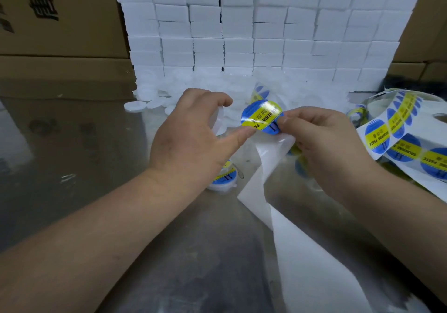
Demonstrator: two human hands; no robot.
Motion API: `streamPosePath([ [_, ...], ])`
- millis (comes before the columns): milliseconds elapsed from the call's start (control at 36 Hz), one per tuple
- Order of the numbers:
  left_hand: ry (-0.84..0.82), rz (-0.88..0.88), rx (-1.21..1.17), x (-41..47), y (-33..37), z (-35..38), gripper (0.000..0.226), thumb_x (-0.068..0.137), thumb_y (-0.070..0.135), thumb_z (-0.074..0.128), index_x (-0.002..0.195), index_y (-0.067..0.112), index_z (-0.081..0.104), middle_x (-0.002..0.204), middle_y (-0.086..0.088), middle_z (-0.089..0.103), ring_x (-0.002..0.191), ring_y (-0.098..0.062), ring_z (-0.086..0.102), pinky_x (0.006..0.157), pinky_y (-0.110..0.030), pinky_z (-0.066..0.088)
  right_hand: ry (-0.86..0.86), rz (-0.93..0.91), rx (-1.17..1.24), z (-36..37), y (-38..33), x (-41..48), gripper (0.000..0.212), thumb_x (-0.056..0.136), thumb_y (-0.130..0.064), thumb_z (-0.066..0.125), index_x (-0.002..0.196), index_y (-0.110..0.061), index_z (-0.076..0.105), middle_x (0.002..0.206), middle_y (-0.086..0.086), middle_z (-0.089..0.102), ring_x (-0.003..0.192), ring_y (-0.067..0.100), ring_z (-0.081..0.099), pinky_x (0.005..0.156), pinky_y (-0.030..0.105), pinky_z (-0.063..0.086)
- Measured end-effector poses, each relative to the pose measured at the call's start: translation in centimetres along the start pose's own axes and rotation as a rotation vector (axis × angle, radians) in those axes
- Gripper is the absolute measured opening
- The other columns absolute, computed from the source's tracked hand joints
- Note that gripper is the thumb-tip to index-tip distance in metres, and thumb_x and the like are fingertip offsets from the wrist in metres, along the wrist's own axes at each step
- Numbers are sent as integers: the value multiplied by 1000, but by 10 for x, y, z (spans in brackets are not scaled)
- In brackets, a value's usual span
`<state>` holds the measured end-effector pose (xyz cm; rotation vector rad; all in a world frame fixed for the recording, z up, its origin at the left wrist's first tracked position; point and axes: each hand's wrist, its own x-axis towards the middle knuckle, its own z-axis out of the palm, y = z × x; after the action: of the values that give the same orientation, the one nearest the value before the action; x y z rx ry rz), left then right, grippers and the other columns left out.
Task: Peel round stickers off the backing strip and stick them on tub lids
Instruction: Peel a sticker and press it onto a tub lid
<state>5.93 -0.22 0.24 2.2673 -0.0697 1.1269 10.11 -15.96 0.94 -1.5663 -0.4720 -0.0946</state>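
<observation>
The round blue-and-yellow sticker (262,116) is hanging in the air above the bench (72,155), near the middle of the view, and looks peeled free or nearly so. At its 3 o'clock the right hand (326,148) is pinching its edge, fingers (290,120) pressed together on it. At its 8 o'clock the left hand (193,138) is curling round a plain white tub (219,121) while its thumb is touching the sticker's lower edge. The bare backing strip (266,167) is trailing from under the right hand toward 6 o'clock; I cannot tell whether that hand is also gripping it.

Below the left hand, at the sticker's 7 o'clock, one labelled tub (225,179) is sitting on the bench, so at least one is done. At 3 o'clock a long sticker strip (401,138) is lying coiled and full of labels, and at 10 o'clock a heap of loose lids (154,95) is waiting unlabelled. By that, the job is looking barely begun. Stacked white boxes (242,34) are filling 12 o'clock, with cardboard cartons (60,22) further left.
</observation>
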Motion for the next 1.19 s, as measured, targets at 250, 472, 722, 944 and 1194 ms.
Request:
streamPosePath([
  [250, -22, -187, -260, 4, -2, 1, 26, 83, 13, 49, 92, 37, 51, 100, 15, 50, 81, 5, 48, 67, -5, 36, 160, -14, 14, -3, -2, 4, 30, 85, -13, 59, 58, -21, 70, 53, -8, 64, 50, 7, 54, 46, 13, 40],
  [472, -109, -588, -1187, 13, 4, -1, 25, 100, 18, 33, 112, 30, 52, 103, -5, 67, 77, -18, 69, 76, -31, 55, -216, -92, -106, 6, 2, -6, 29, 82, -9, 62, 59, -23, 72, 56, -12, 65, 49, -5, 54, 50, 7, 41],
  [722, -317, -605, -1329, 10, 8, -3, 25, 98, 19, 35, 97, 19, 60, 92, -13, 71, 82, -26, 68, 68, -38, 58, -287, -123, -32, 5, 0, -8, 38, 84, -7, 60, 62, -34, 74, 58, -16, 67, 58, -6, 60, 57, 6, 43],
  [944, -415, -566, -1345, 7, 7, -2, 37, 62, 27, 51, 94, 10, 60, 104, -24, 63, 92, -31, 64, 79, -43, 54, -214, -142, -42, 7, 1, -7, 30, 84, -8, 61, 64, -28, 70, 50, -14, 61, 48, -4, 54, 52, 6, 41],
  [1194, -477, -519, -1301, 4, 6, 1, 32, 67, 25, 49, 96, 14, 60, 106, -20, 66, 89, -27, 65, 79, -37, 54, -178, -122, -87, 7, 3, -7, 28, 83, -10, 63, 60, -25, 69, 47, -12, 58, 47, -4, 51, 51, 6, 39],
])
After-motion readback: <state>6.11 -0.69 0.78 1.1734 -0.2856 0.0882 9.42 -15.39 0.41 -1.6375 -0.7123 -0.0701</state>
